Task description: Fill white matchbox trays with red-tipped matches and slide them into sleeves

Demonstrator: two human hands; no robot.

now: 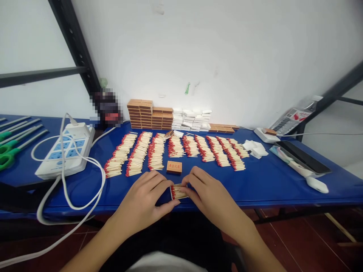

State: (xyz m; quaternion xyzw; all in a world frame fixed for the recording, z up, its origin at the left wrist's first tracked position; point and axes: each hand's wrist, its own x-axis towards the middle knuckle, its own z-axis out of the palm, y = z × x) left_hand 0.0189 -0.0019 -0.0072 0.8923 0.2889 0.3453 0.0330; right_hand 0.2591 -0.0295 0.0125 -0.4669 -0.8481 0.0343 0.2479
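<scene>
Left hand (144,196) and right hand (204,192) both pinch a small tray of matches (178,191), fingers closed narrowly on its ends, red heads toward the left hand. The tray sits just on the near side of the brown matchbox sleeve (174,167). Beyond the sleeve lie rows of loose matches (170,149), with a power strip (66,151) well to its left.

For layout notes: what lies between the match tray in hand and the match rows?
Beyond the match tray, one closed brown matchbox on the table; head view.
</scene>
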